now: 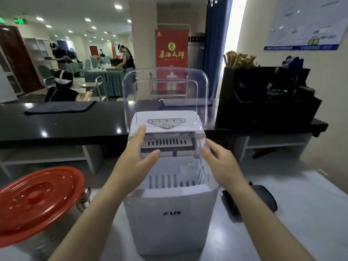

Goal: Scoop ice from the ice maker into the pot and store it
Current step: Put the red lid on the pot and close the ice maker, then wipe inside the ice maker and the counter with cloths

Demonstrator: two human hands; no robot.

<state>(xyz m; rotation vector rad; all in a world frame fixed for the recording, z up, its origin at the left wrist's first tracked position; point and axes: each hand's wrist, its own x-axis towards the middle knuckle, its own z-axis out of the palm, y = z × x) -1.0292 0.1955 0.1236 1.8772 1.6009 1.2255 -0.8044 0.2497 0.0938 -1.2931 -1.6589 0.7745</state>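
Reading "UX" on the front of the white ice maker (170, 219), mid-table (301, 213); 茶酒大師 on the red banner (171, 49) behind. Clear lid (165, 87) tipped upright, top opening exposed. Left hand (140, 157) and right hand (216, 162) open, fingers straight, at the opening's left and right rims, gripping nothing. Slotted basket inside, contents whitish, can't tell. Steel pot (56, 232) near left, small gap, red lid (37, 200) on. Dark pouch (263, 196) just right.

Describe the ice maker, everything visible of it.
The ice maker is a white plastic box standing upright on the pale table, a dark logo on its front. Its clear lid is swung up, baring a slotted white basket; a control panel sits behind the opening. The left hand and right hand reach, fingers relaxed, at its opening; contact is unclear.
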